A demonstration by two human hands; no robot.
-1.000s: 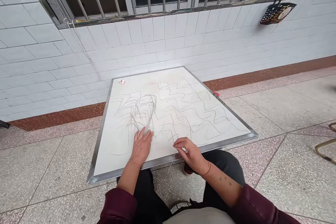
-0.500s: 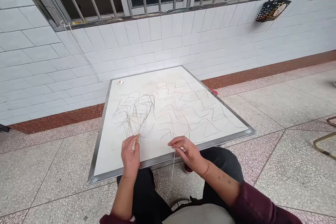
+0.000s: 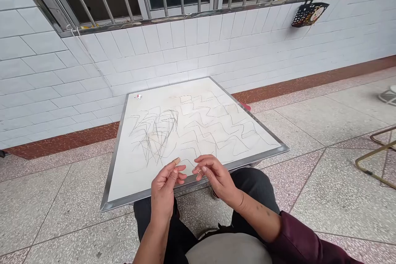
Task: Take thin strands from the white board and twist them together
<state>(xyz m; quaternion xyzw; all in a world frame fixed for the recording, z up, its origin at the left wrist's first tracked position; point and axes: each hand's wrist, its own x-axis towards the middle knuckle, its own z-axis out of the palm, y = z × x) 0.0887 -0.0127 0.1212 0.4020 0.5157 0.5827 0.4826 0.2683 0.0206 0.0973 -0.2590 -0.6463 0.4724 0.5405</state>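
Many thin dark bent wires or strands (image 3: 159, 130) lie tangled on the left of a white board (image 3: 123, 185) with a metal rim. More wavy strands (image 3: 216, 126) are spread over its middle and right. Above the near rim, my left hand (image 3: 167, 179) pinches a fine strand between thumb and forefinger. Close on its right, my right hand (image 3: 215, 175) has thumb and fingertips pressed together on what looks like the same strand, which arches between the two hands. The strand is too thin to follow fully.
A small white and red object (image 3: 139, 97) sits at the board's far left corner. Behind stands a white tiled wall (image 3: 173, 57) with a barred window and a hanging dotted bag (image 3: 309, 13). Metal legs (image 3: 371, 169) stand on the floor at right.
My left hand has come off the tangled strands and moved right and towards me, near my right hand. A thin strand now arches between them. The whole view has shifted slightly.
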